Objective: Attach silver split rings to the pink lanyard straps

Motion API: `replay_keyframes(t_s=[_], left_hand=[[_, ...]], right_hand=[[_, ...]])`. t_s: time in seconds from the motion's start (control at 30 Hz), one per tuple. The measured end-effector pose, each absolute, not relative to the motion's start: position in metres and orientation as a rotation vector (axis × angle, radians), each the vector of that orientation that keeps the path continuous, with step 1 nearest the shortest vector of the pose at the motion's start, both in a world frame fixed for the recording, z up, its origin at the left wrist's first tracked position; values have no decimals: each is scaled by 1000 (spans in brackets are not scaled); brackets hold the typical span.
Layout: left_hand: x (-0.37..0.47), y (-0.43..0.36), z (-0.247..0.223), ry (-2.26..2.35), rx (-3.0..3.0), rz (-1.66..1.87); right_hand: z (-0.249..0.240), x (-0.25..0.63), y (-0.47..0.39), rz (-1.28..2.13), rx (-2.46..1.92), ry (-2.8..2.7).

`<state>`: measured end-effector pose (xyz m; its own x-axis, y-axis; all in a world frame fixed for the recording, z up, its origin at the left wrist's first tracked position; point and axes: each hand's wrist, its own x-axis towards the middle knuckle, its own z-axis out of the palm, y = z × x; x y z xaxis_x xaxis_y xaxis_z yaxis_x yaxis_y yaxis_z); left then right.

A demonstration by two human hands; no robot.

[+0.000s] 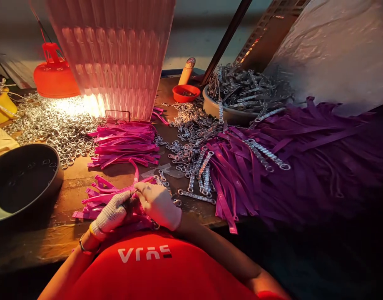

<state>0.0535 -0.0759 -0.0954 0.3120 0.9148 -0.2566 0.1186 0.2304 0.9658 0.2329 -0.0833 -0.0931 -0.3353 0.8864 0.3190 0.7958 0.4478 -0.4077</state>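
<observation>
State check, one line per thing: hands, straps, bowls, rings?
left hand: gloved, pinching a pink strap
right hand: gloved, closed on the same pink strap
pink strap stack: piled flat
purple straps: heaped
dark bowl: nearly empty
grey bowl: full of metal chains
rings: loose, spread

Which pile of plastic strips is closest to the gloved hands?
The small bright pink strip pile under the left hand and right hand; the stacked pink bundle and dark purple heap lie farther off.

Worn wooden table (38, 237) bears pink straps (124, 143), metal rings (54, 125) (seemingly washers), dark bowl (23, 179).
</observation>
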Motion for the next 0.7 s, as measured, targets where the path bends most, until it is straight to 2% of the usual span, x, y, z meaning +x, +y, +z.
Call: replay_keyframes(t_s=[0.13,0.23,0.33,0.5,0.7], left_hand=[[51,-77,-98,1172,1394,769],[54,-80,-100,1259,1671,785],[58,-86,-101,1328,1795,764],[62,-89,-102,1304,1874,666],[37,-68,-84,1197,2097,510]], right_hand=[[-78,238,-81,471,-1419,-2351],[-75,239,-78,548,-1612,-2472],[-82,239,-81,407,-1648,-2553],[-91,240,-92,142,-1427,-2670],[-86,247,-88,114,-1384,-2698]])
